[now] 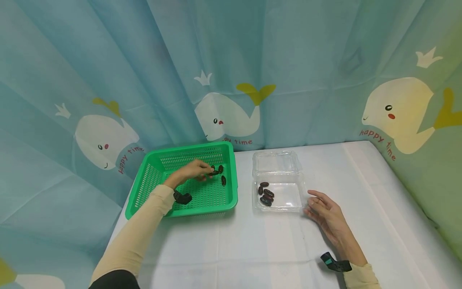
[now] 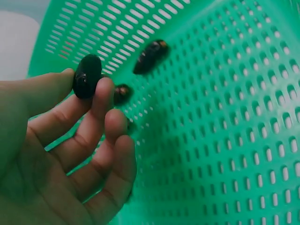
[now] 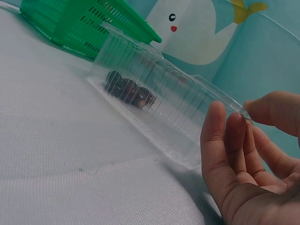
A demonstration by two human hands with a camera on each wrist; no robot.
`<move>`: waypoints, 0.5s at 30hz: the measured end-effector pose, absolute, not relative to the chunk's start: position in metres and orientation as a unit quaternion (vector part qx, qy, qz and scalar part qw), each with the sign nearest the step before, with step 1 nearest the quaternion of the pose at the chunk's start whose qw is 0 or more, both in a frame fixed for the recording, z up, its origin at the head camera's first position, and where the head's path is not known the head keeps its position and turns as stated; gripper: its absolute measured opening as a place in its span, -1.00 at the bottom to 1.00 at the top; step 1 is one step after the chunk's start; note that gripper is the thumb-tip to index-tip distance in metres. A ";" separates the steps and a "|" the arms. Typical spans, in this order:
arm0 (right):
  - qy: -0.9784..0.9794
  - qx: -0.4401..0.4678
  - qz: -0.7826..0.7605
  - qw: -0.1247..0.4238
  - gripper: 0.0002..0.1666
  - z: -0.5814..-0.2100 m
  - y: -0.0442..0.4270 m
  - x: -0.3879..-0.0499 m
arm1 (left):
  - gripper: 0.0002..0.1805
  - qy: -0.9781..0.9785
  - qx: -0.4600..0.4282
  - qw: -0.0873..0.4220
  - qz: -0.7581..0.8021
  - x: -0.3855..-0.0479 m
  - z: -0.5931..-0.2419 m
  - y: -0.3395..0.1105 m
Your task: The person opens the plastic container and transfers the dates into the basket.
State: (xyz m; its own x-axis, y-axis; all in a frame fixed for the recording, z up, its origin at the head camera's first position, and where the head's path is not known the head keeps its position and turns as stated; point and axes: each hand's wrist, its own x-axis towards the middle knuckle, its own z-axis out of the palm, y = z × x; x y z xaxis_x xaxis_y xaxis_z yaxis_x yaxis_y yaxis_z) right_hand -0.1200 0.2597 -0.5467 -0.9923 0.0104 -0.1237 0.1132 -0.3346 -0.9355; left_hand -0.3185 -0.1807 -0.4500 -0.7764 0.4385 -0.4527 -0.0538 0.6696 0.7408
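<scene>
Head view: left of centre, we see the left hand (image 1: 192, 171) pinching one date (image 1: 215, 173) inside the green basket (image 1: 205, 198), others (image 1: 223, 180) remaining; centre-right, several dates (image 1: 268, 193) lie in the clear box (image 1: 288, 196) the right hand (image 1: 329, 220) pinches.

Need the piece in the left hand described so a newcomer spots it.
Find the green basket on the white table, then the left hand over it. The dark oval piece is pinched in that hand's fingers; its dark neighbours lie loose.

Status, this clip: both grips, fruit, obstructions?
Left grip: pinching dark fruit over green basket. Right grip: pinching clear box by its edge. Lid folded open, nothing visibly in the way.
</scene>
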 end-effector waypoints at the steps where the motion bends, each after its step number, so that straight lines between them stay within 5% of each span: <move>1: 0.576 0.054 -0.815 0.032 -0.60 -0.547 0.260 -0.120 | -0.62 0.858 0.109 0.317 0.389 -0.320 -0.453 -0.181; 15: 0.581 0.067 -0.810 0.035 -0.60 -0.545 0.259 -0.120 | -0.62 0.863 0.088 0.300 0.396 -0.321 -0.475 -0.182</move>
